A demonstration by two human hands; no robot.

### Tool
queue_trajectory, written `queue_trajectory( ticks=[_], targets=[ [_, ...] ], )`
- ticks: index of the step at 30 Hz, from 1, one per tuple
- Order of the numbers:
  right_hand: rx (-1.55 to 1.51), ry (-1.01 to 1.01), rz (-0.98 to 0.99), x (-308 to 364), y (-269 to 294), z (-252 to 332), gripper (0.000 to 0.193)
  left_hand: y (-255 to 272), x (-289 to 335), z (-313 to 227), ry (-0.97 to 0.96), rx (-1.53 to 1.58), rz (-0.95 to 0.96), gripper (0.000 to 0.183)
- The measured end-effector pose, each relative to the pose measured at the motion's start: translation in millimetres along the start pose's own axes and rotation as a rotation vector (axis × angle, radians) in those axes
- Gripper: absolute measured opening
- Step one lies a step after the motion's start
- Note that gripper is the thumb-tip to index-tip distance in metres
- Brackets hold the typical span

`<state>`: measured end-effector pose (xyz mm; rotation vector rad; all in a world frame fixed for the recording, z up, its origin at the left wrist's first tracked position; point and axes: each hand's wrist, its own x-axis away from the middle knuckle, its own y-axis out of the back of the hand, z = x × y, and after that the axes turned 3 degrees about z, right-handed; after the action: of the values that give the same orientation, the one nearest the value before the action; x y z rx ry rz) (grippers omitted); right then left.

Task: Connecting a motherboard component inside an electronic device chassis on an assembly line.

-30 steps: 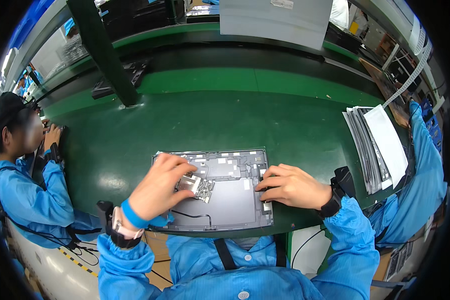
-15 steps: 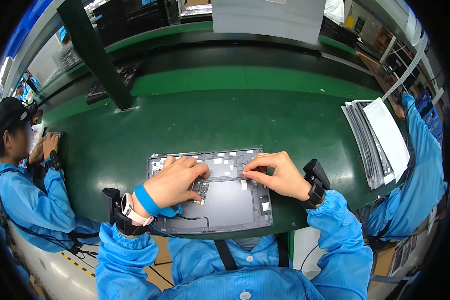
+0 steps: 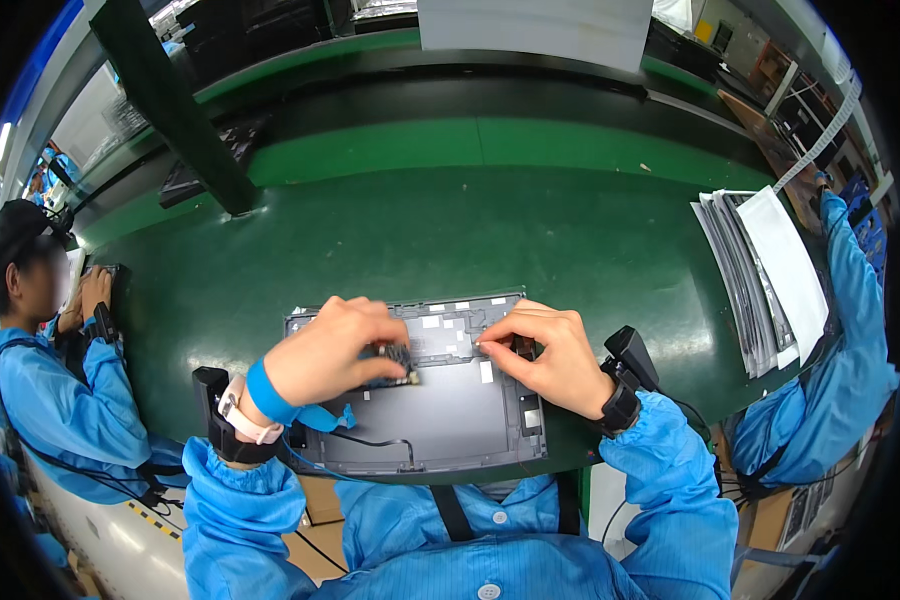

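Observation:
A grey laptop casing (image 3: 450, 425) lies flat on the green bench in front of me, with white stickers along its far half. Above its left part, my left hand (image 3: 332, 350) grips a small circuit board (image 3: 400, 368) between thumb and fingers; the board is tilted and slightly blurred. My right hand (image 3: 548, 352) hovers at the casing's upper right, thumb and forefinger pinched together. Whatever sits between those fingertips is too small to name. From the blue strap (image 3: 272, 390) on my left wrist, a cable runs across the casing's near left part.
Sleeved flat panels (image 3: 750, 280) are stacked at the bench's right. A green post (image 3: 170, 110) rises at the back left, beside a dark flat part (image 3: 205, 168). A co-worker (image 3: 55, 370) sits at left; another person's blue sleeve (image 3: 840, 320) shows at right.
My left hand has lifted and tipped the circuit board, which lay flatter over the casing before. The right hand's pinch has shifted slightly left.

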<state>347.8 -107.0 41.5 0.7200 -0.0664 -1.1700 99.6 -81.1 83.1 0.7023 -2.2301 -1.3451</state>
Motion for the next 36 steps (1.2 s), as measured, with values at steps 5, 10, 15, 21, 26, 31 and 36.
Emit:
queue_trajectory(
  ticks=[5,10,15,21,26,31,36],
  targets=[
    [-0.052,0.010,-0.064,1,-2,-5,0.008,9,-27,-10,0.208,0.520,-0.080,0.018],
    [-0.142,-0.078,-0.109,3,3,-6,0.007,-16,-53,-3,0.129,0.781,-0.098,0.020],
    [-0.159,-0.115,-0.161,6,2,-3,0.006,-16,-53,1,0.248,0.913,-0.195,0.018],
    [-0.177,-0.124,-0.235,5,-8,-4,0.005,-14,-49,-4,0.331,1.053,-0.214,0.016],
    [-0.101,-0.115,-0.239,6,-13,-3,0.004,-17,-49,-9,0.316,0.998,-0.257,0.016],
    [-0.107,-0.075,-0.299,4,-19,-6,0.004,-15,-46,-8,0.330,1.026,-0.230,0.016],
    [-0.084,-0.085,-0.300,7,-22,-7,0.005,-17,-45,-12,0.323,1.001,-0.247,0.016]
  ],
)
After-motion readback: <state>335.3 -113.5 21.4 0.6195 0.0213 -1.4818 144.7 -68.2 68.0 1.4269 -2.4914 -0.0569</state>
